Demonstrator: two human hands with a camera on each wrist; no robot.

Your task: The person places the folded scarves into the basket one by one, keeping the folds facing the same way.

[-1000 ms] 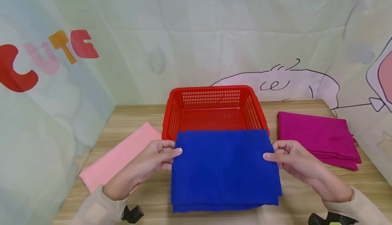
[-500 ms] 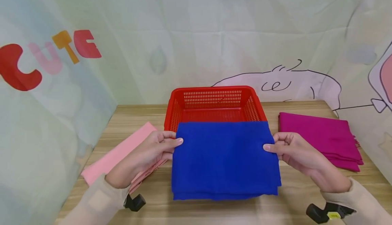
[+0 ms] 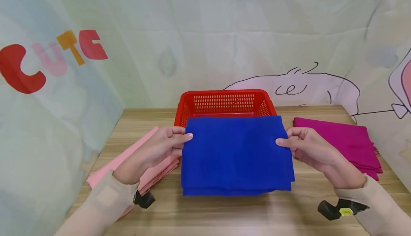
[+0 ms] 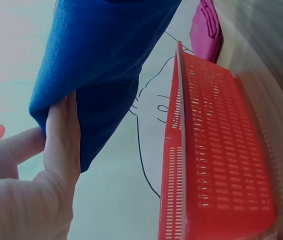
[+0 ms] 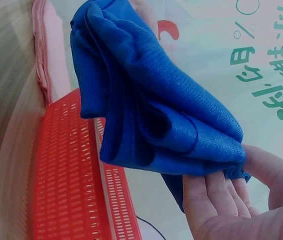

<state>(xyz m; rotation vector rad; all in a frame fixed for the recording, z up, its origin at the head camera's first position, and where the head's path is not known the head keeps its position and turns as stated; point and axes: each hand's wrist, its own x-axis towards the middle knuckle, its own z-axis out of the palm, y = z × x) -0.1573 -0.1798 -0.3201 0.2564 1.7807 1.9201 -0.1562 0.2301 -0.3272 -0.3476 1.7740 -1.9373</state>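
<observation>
A folded blue cloth (image 3: 236, 154) hangs between my two hands, its layers showing at the lower edge. My left hand (image 3: 162, 145) pinches its left edge, thumb in front and fingers behind. At the opposite edge my right hand (image 3: 313, 150) grips it the same way. Behind the cloth stands a red perforated plastic basket (image 3: 224, 102); the cloth hides its front part in the head view. In the left wrist view, the cloth (image 4: 101, 55) is above the level of the basket rim (image 4: 181, 125). Stacked folds of the cloth (image 5: 156, 100) face the right wrist camera.
A folded pink fringed cloth (image 3: 157, 170) lies to the left, partly under my left arm. To the right is a folded magenta cloth (image 3: 340, 141) with fringe. The wooden table (image 3: 205, 214) ends against a printed curtain (image 3: 144, 50) behind and at both sides.
Both hands have raised or moved the blue cloth forward, so it covers more of the basket in the head view. The grips look the same, and more of the pink cloth shows.
</observation>
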